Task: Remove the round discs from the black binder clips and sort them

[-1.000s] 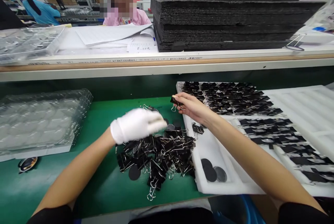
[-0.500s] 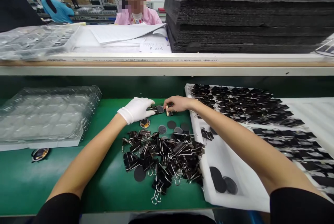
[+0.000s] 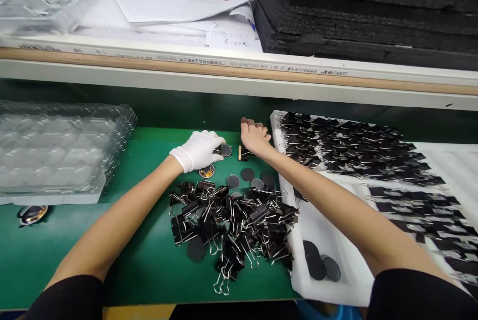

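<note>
Small round dark disc (image 3: 225,150), flat with a pale rim, lies on the green mat (image 3: 149,255) at the far edge of the work area. Left hand (image 3: 197,150), in a white knit glove, rests on the mat with its fingertips touching the disc; whether it pinches the disc cannot be told. Just right of the disc: one black binder clip (image 3: 244,153) with a pale end, lying on the mat. Right hand (image 3: 254,136), bare, hovers above the clip, fingers loosely curled, nothing seen in its grasp.

Nearer: loose matte discs (image 3: 247,174), then a tangled heap of black clips with wire handles (image 3: 231,223). Right: white foam tray (image 3: 324,220) holding two discs and rows of clips (image 3: 347,146). Left: stack of clear, ribbed blister trays (image 3: 59,148). Beyond the bench rail: black foam sheets (image 3: 366,6), papers.
</note>
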`<state>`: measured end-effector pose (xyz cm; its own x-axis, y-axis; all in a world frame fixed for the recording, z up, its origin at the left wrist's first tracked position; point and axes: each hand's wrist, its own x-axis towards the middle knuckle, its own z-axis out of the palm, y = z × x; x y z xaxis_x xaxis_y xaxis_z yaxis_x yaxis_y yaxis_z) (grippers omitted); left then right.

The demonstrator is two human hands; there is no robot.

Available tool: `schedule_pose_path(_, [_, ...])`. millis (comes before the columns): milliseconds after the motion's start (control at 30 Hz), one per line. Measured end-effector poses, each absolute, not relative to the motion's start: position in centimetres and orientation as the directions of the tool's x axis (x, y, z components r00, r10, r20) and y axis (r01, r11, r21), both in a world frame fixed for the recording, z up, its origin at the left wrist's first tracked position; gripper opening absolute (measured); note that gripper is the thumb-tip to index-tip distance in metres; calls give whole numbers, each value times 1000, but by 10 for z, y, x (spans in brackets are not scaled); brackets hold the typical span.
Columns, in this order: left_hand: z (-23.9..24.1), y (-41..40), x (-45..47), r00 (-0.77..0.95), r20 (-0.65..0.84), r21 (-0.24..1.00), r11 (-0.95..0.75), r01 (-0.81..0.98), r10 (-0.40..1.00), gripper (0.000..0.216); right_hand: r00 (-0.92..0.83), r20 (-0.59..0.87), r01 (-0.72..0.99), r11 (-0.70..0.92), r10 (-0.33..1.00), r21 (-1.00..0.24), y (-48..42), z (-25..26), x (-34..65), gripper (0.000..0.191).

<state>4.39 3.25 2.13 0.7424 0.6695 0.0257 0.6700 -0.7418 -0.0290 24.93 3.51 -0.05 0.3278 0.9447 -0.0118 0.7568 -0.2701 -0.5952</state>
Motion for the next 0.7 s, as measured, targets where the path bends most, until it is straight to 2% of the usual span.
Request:
schedule_pose_path(200, [21,35,53,750,-12,48,-749,661,661,40,352,38,742,-253,935,-621,32,-14,259,57])
schedule_pose_path(700, [19,38,66,778,-17,120,-771,625,628,43,382,96,734,-239,919,-635,26,-13,258,50])
